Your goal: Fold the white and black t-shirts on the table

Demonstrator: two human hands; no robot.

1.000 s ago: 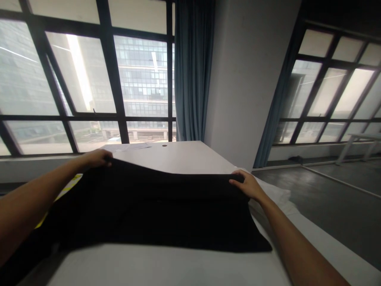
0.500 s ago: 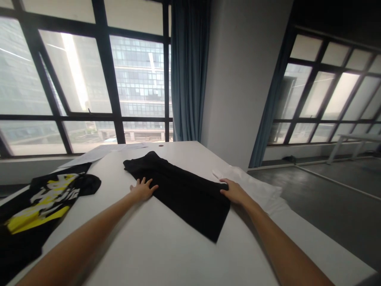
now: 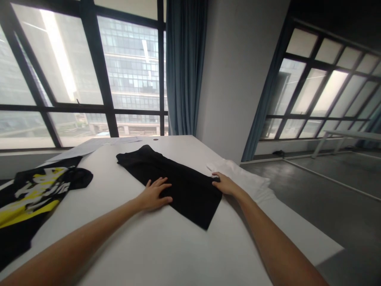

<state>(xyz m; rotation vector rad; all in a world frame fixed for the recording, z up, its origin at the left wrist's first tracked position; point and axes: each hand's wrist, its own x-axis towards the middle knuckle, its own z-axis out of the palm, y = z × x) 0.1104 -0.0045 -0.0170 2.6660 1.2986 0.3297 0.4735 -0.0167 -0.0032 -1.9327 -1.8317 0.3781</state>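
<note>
Black cloth [image 3: 187, 186] lies on table [image 3: 166, 246], frame centre. Left hand [image 3: 154, 195] spread over its near edge; right hand [image 3: 228, 185] at right end, fingers bent, can't tell if gripping.

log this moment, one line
left hand: spread on black cloth | right hand: at its right end | printed cloth: left | white cloth: right

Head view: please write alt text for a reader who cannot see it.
A person's left hand rests spread over the near edge of a black cloth on a white table; the right hand touches its right end. A black garment with yellow and white print lies at left, white fabric at right.
</note>
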